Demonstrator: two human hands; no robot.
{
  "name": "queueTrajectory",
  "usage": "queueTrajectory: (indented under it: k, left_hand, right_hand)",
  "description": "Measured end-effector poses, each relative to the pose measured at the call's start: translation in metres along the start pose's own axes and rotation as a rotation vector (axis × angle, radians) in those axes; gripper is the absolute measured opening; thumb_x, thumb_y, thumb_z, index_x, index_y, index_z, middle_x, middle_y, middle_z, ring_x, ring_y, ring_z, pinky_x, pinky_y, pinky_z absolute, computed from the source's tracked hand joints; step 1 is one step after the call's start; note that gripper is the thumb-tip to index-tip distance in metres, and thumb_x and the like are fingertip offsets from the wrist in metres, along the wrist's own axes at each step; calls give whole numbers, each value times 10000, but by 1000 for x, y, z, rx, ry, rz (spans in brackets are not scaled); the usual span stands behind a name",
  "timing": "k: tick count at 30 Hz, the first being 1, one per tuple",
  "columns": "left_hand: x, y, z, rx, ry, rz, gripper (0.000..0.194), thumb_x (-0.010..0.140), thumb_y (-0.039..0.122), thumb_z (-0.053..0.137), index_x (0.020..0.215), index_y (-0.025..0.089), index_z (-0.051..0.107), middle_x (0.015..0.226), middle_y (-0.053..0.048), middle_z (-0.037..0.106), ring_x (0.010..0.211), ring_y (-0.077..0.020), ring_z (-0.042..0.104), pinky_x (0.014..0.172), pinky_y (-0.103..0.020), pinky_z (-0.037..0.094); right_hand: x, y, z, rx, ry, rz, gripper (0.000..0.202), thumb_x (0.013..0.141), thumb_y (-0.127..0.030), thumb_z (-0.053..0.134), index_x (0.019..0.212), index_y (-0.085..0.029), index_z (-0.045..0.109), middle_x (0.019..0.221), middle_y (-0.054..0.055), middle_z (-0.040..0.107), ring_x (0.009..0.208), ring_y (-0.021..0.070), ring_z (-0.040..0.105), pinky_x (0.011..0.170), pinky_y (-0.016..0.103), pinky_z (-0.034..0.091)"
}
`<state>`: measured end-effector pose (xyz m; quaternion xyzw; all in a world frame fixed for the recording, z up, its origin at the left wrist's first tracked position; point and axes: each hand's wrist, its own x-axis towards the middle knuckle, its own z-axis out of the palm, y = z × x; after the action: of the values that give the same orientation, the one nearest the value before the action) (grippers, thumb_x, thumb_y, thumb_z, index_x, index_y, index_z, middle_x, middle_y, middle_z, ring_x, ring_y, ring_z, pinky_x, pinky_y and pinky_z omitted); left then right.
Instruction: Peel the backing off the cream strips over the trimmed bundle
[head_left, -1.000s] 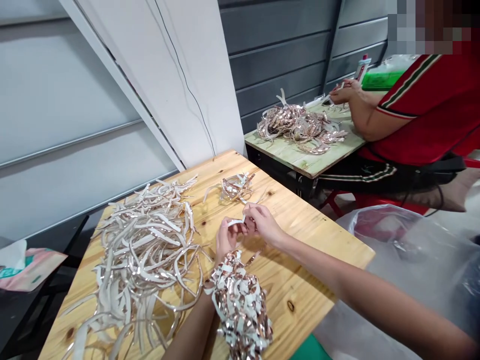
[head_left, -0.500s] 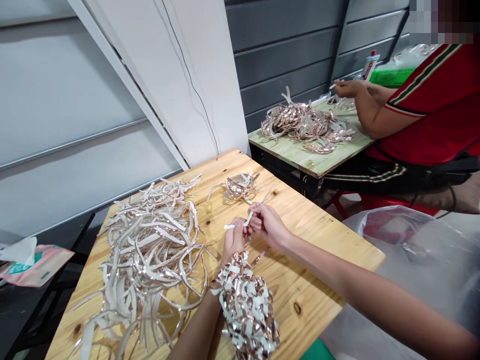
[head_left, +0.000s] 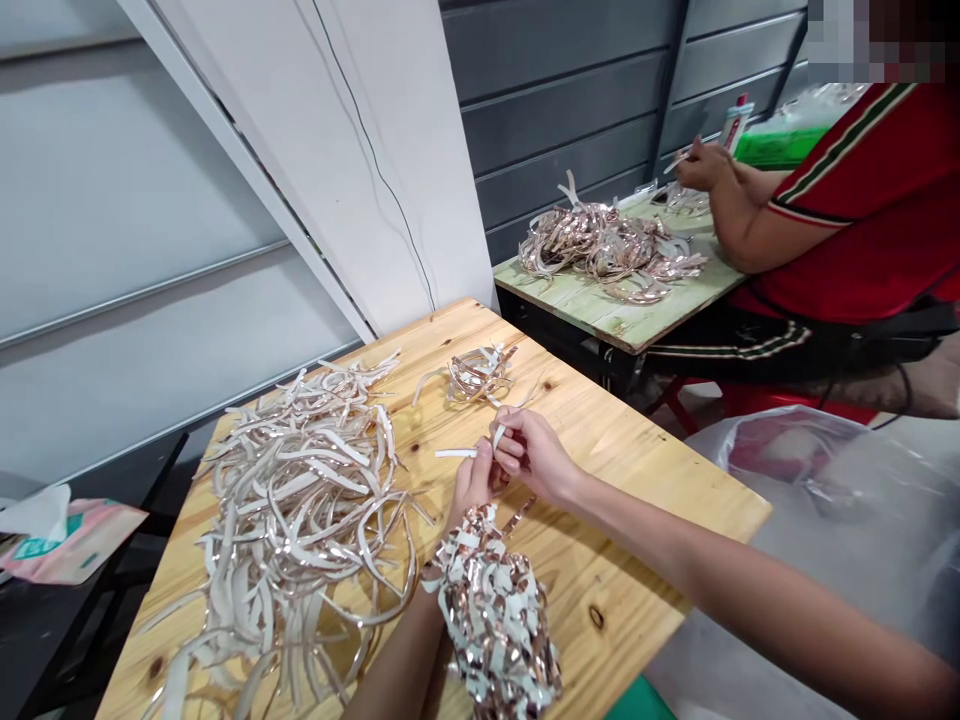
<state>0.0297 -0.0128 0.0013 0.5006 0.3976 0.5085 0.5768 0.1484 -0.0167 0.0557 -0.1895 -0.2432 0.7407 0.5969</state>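
One wooden table point(head_left: 630, 500) fills the lower middle of the frame. Over its left half sprawls a heap of pale strips point(head_left: 300, 520), on the left hand's side. A bundle of curled rose-gold foil point(head_left: 499, 625) lies against the left wrist at bottom centre, its long axis running down the frame with a slight lean right. Near centre, the right hand point(head_left: 536, 455) has its fingers pinched on a short white end point(head_left: 499, 437) that stands steeply; the left hand point(head_left: 472, 485), close beside it, grips a white strip point(head_left: 454, 453) whose free end juts level toward the left. Whether both are one strip, I cannot tell. Just beyond the fingers, above them in the frame, lies a small tangle point(head_left: 480, 375).
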Motion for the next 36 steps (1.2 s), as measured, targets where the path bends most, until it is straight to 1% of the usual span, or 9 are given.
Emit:
queueTrajectory:
  k: [3,7,10,15,19,22,27,32,36]
  left_hand:
    - [-1,-1,-1,-77,-66,1,461,888,619,575,676,210,591,669,-40,538,623,-177,505,585,-313,466]
    - [-4,3,1,-75,-40,-9,471,903,610,573,649,214,548,686,-31,525,670,-174,510,659,-311,485]
    - [-6,9,5,-76,3,-12,455,892,584,599,633,224,499,679,-18,497,658,-164,494,663,-296,484]
    - [-6,21,15,-87,40,2,472,866,575,604,591,241,416,629,-17,483,628,-172,509,652,-312,507]
    - [-6,26,17,-133,76,-64,495,811,578,675,585,237,397,624,-15,509,615,-165,542,632,-315,528]
    - [-5,24,15,-195,65,-134,494,781,556,729,598,230,406,669,-23,565,619,-168,592,620,-331,552]
    - [-4,15,10,-221,-25,-193,506,775,564,744,616,227,403,724,-43,651,660,-209,682,664,-394,595]
    - [-2,8,9,-190,-24,-206,486,788,580,732,635,227,435,682,-62,663,750,-298,735,695,-451,599]
    - [-2,8,9,-196,-2,-192,500,758,589,754,624,226,437,693,-62,655,771,-317,742,708,-459,598]
  right_hand:
    - [1,-3,-2,75,-23,109,335,836,-291,610,594,-213,392,483,-98,313,375,62,236,351,173,250]
    - [5,-8,-8,214,-54,211,369,852,-278,593,585,-218,346,502,-91,313,385,58,219,308,160,201]
    - [7,-11,-10,281,-41,202,354,842,-233,589,604,-224,327,517,-88,307,399,65,220,293,151,169]
    - [9,-15,-12,357,-33,186,378,844,-205,564,601,-235,276,512,-91,291,392,66,177,287,145,220]
    - [11,-20,-14,474,4,158,336,819,-147,560,632,-238,296,528,-103,294,376,53,197,276,124,218]
    - [12,-25,-13,539,14,153,348,818,-126,549,648,-243,269,530,-103,307,363,42,191,265,114,200]
    - [11,-35,-13,627,55,82,333,822,-104,520,665,-246,264,525,-100,313,371,44,237,265,110,186]
    - [11,-43,-17,527,54,1,365,809,-104,550,644,-242,255,525,-108,277,366,41,150,273,124,183]
    - [11,-46,-19,512,76,-25,327,810,-119,538,637,-237,286,542,-105,272,375,42,144,276,130,187]
